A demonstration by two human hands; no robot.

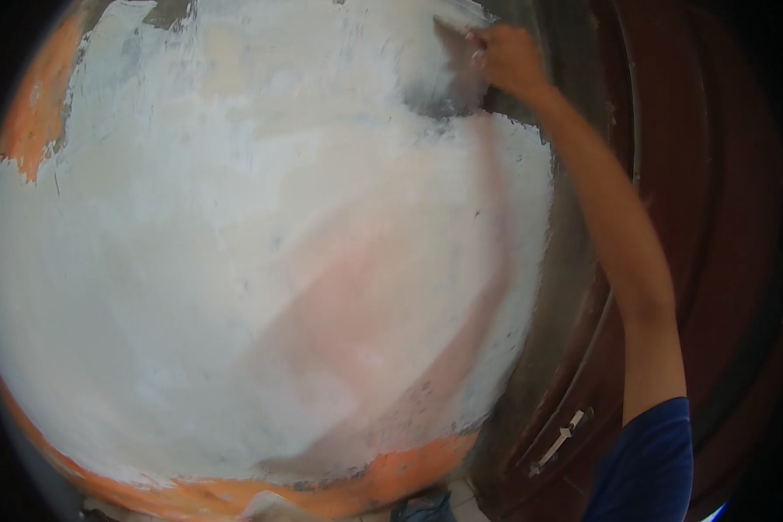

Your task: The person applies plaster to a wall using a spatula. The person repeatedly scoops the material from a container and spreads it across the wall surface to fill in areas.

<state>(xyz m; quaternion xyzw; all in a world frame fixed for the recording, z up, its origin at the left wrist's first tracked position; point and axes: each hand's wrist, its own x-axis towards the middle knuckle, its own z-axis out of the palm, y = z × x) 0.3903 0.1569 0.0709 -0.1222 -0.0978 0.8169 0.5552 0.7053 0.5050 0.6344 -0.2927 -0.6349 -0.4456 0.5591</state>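
Observation:
My right hand (509, 61) is raised to the upper right of the wall, its fingers closed round a putty knife (458, 56). The blade, slightly blurred, points left and lies at or very near the wall; exact contact is hard to tell. White filler (191, 235) coats most of the wall, smooth in the middle and ragged at its borders. Beside the blade shows a dark grey smudge (442, 100), part of it perhaps shadow. My arm's shadow falls across the lower coating. My left hand does not show.
Orange paint (39, 104) shows at the upper left and along the wall's foot. Bare grey wall (531, 365) borders a dark red-brown door (705, 217) on the right, with a metal handle (561, 442). On the tiled floor lies a dark bag-like thing (426, 507).

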